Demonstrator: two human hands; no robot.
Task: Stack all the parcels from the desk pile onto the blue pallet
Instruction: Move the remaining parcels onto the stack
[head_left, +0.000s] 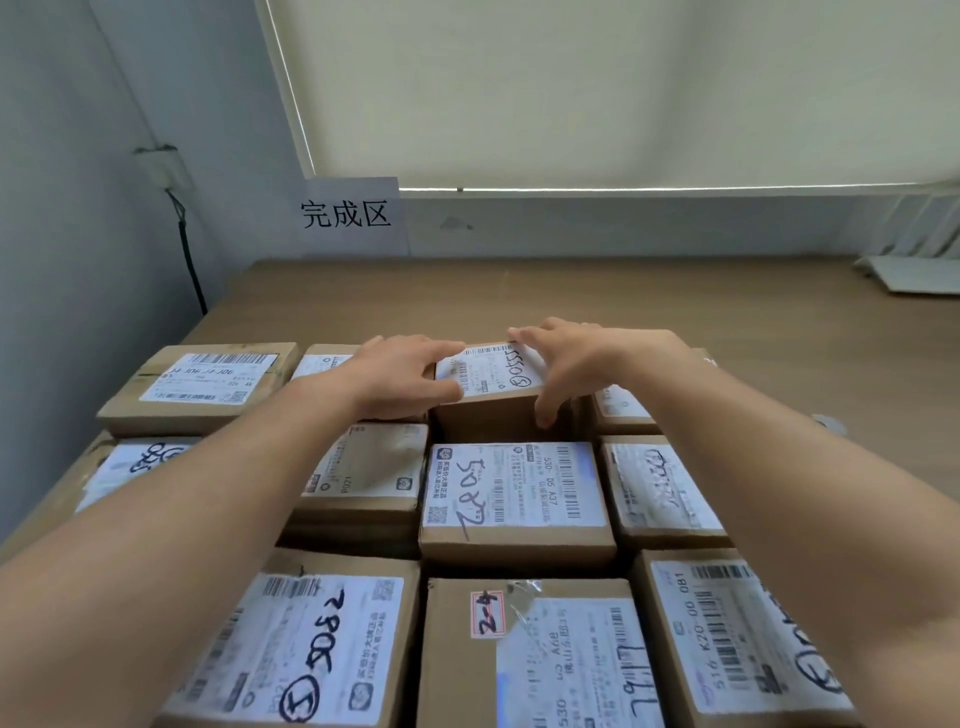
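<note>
Both hands are on one small parcel (493, 387) in the far row of a packed block of cardboard parcels. The left hand (402, 374) grasps its left edge, fingers across the top label and thumb hidden behind the hand. The right hand (563, 364) grasps its right edge, fingers over the top and the thumb pressed on the near face. This parcel stands higher than its neighbours; whether it is lifted clear or still seated on something cannot be told, since its base is hidden behind the nearer row.

The parcels sit in rows, touching or nearly so. The parcel marked 2805 (517, 501) lies just in front of the grasped one. The parcel marked 2082 (306, 644) and the parcel marked 2-4 (535, 654) fill the near row and are cut off by the lower frame edge. The forearms cover parts of the left and right columns, so several labels are only partly readable.

The surface beneath the block is not visible. Beyond it runs a brown counter (571, 296), probably level with the block's top. A paper sign (353, 215) stands against the wall at the counter's far edge. A white object (914, 270) at far right is cropped and blurred
</note>
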